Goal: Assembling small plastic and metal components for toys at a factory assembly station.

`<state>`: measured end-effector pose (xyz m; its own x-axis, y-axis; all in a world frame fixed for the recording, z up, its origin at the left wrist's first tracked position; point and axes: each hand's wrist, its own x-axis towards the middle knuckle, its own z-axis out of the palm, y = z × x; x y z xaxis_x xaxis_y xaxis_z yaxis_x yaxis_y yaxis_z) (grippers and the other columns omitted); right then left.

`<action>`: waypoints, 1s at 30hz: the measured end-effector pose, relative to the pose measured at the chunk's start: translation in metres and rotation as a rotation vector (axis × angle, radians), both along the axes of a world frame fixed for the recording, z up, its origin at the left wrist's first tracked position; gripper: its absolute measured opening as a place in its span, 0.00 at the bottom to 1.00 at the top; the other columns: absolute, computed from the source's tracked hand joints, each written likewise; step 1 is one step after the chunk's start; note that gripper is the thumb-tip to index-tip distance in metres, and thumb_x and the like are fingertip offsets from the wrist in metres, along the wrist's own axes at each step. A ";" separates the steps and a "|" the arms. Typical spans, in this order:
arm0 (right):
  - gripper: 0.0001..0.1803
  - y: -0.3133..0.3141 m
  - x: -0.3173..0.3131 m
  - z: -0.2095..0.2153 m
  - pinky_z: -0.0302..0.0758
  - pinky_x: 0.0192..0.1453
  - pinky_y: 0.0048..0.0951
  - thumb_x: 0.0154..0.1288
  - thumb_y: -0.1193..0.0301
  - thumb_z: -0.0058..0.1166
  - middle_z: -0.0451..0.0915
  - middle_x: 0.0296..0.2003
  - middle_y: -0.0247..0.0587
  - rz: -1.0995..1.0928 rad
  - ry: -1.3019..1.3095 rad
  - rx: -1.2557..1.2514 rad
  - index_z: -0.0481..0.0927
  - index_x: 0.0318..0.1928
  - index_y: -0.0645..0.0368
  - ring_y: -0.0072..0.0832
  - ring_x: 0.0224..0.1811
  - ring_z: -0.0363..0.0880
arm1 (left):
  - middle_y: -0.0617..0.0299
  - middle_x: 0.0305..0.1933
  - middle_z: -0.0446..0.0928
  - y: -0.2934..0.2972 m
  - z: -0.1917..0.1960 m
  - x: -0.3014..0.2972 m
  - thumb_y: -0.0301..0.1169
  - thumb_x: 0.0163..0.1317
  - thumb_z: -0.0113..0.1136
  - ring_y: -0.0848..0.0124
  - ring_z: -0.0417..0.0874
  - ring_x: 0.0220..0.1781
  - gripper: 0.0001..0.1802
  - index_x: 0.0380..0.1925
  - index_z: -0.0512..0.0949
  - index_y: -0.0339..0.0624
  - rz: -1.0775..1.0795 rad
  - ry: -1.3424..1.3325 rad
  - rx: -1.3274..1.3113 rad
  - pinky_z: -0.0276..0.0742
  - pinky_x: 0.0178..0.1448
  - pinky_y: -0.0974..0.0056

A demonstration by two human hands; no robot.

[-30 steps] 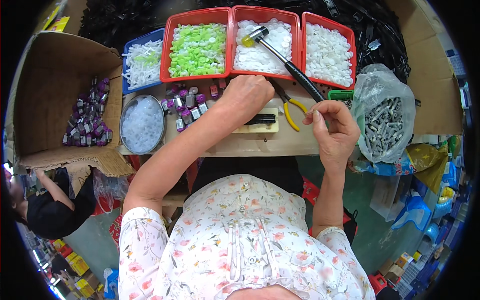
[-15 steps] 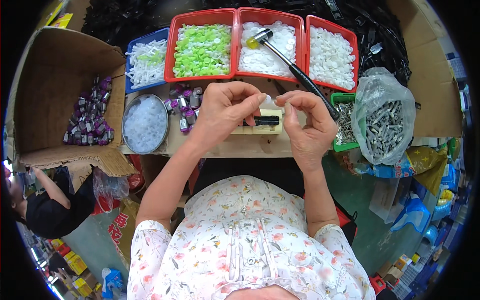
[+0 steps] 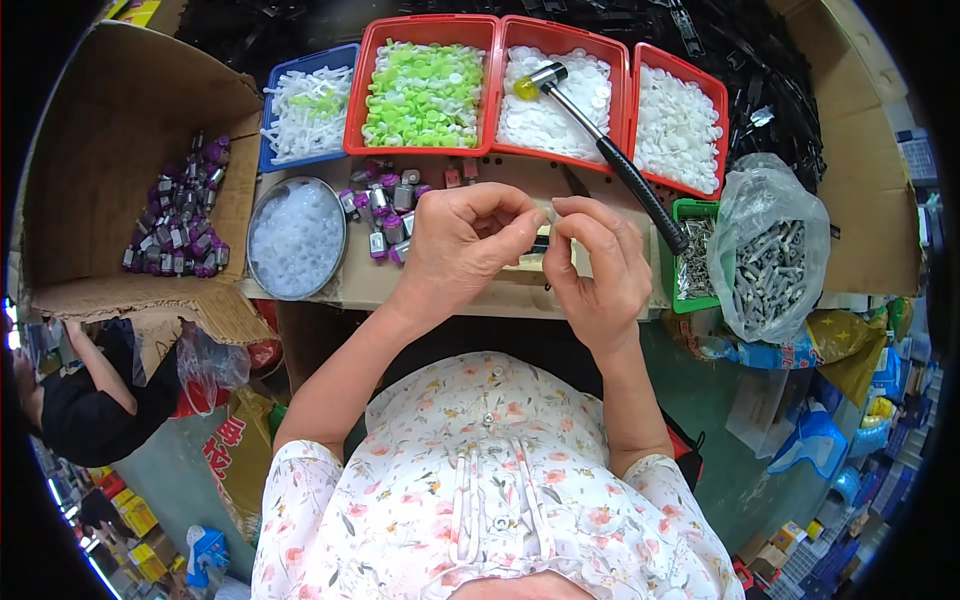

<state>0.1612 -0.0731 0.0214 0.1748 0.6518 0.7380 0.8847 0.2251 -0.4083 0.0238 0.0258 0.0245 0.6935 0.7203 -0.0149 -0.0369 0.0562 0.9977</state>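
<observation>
My left hand (image 3: 462, 245) is closed in a pinch over the table's near edge, with a small whitish plastic piece (image 3: 548, 216) at its fingertips. Opposite it, my right hand (image 3: 603, 265) curls with thumb and forefinger together, its tips meeting the left ones; what it grips is too small to make out. Behind the hands, mostly covered, is a pale block (image 3: 522, 275) with a black part (image 3: 541, 243) on it. Left of my left hand lies a loose heap of small metal cylinders with purple ends (image 3: 385, 215).
Red trays of green-and-white (image 3: 425, 20) and white pieces (image 3: 570, 30) line the back; a rubber-gripped hammer (image 3: 625, 165) rests across them. A round dish (image 3: 342, 250) and cardboard box (image 3: 130, 90) stand left, a green tray (image 3: 690, 303) and plastic bag of metal parts (image 3: 760, 180) right.
My hands have come together, fingertips now touching around the small piece. The white disc that showed at my left fingertips is now mostly hidden. The whole view has shifted slightly.
</observation>
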 end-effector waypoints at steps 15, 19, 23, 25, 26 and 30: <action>0.03 0.000 0.016 -0.007 0.80 0.40 0.23 0.67 0.80 0.56 0.82 0.35 0.40 0.424 1.372 -0.387 0.80 0.40 0.68 0.23 0.33 0.83 | 0.58 0.43 0.83 -0.012 -0.008 -0.009 0.22 0.66 0.64 0.78 0.84 0.36 0.14 0.51 0.82 0.33 -0.041 -0.094 0.030 0.83 0.39 0.73; 0.04 0.001 0.009 -0.003 0.82 0.42 0.25 0.66 0.81 0.59 0.82 0.35 0.39 0.348 1.277 -0.484 0.79 0.41 0.68 0.23 0.34 0.84 | 0.58 0.42 0.84 -0.012 -0.010 -0.013 0.20 0.65 0.64 0.77 0.85 0.35 0.14 0.51 0.82 0.33 -0.005 -0.033 0.001 0.84 0.39 0.72; 0.05 0.002 -0.005 -0.001 0.81 0.44 0.25 0.66 0.82 0.59 0.83 0.36 0.38 0.272 1.186 -0.359 0.80 0.41 0.69 0.22 0.36 0.83 | 0.57 0.39 0.85 -0.010 -0.018 -0.017 0.20 0.65 0.64 0.76 0.85 0.33 0.14 0.50 0.82 0.32 0.020 -0.120 -0.177 0.83 0.37 0.72; 0.05 -0.001 -0.004 -0.010 0.80 0.43 0.25 0.64 0.84 0.60 0.83 0.36 0.39 0.207 0.687 -0.280 0.80 0.41 0.69 0.24 0.37 0.83 | 0.57 0.37 0.86 -0.008 -0.022 -0.021 0.21 0.64 0.65 0.75 0.85 0.30 0.14 0.50 0.82 0.31 0.021 -0.178 -0.331 0.81 0.34 0.73; 0.05 0.000 -0.006 -0.009 0.80 0.43 0.25 0.64 0.84 0.60 0.83 0.36 0.39 0.211 0.685 -0.282 0.80 0.41 0.69 0.24 0.37 0.83 | 0.57 0.37 0.86 -0.009 -0.022 -0.022 0.21 0.64 0.65 0.75 0.85 0.30 0.14 0.50 0.82 0.31 0.025 -0.180 -0.331 0.81 0.34 0.73; 0.08 0.002 -0.009 -0.007 0.79 0.39 0.31 0.59 0.84 0.62 0.82 0.35 0.46 0.215 0.407 -0.192 0.81 0.39 0.65 0.37 0.36 0.84 | 0.58 0.36 0.85 -0.011 -0.024 -0.027 0.21 0.64 0.65 0.75 0.85 0.31 0.14 0.50 0.82 0.32 0.012 -0.175 -0.349 0.81 0.34 0.73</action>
<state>0.1526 -0.0711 0.0142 0.2705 0.8222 0.5009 0.5870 0.2715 -0.7627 -0.0035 0.0144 0.0005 0.6992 0.7006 -0.1427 -0.2072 0.3896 0.8974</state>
